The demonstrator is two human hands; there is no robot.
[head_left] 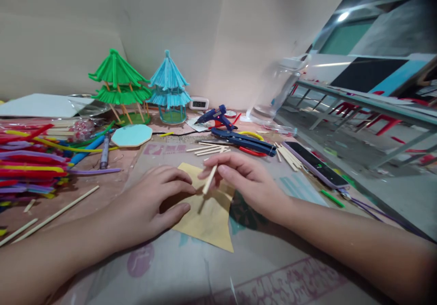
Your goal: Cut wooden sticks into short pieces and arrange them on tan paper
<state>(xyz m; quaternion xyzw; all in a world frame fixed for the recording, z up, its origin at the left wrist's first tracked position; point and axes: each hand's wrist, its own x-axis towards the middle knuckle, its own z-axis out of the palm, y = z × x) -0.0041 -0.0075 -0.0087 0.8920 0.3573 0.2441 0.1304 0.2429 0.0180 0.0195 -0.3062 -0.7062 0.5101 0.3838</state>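
My right hand (244,177) pinches a short pale wooden stick (210,180) between thumb and fingers. The stick is tilted, its lower end just over a yellowish sheet (205,230) that looks like sandpaper. At the sheet's left edge my left hand (164,195) has its fingers curved and apart, with nothing in them. Short cut sticks (208,149) lie in a loose group behind the hands. Beside them is a dark blue cutter tool (242,140), and more sticks (289,157) are bunched to its right.
Green (118,86) and blue (169,86) pipe-cleaner pavilions stand at the back, near a blue glue gun (216,116) and a small clock (199,103). A light-blue octagonal board (132,135) lies in front. Colourful pipe cleaners (30,164) are heaped left; a phone (316,164) lies right.
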